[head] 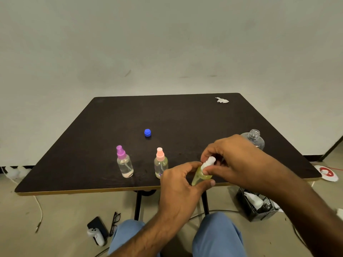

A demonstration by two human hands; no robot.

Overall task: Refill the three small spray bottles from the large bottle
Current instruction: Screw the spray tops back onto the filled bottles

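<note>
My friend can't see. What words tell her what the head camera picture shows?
Two hands hold a small yellow spray bottle over a dark table: left hand grips its body, right hand pinches its white top. Purple-topped bottle, pink-topped bottle, blue cap and open large bottle stand nearby.

Bare indoor room, type unclear. Plain wall (167, 43), concrete floor (65, 210) with loose cables (39, 210). Dark counter (167, 117) only.

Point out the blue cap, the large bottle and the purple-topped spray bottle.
blue cap (147, 132), head view, on its top face.
large bottle (254, 134), head view, on its open neck.
purple-topped spray bottle (125, 165), head view, on its clear body.
</note>
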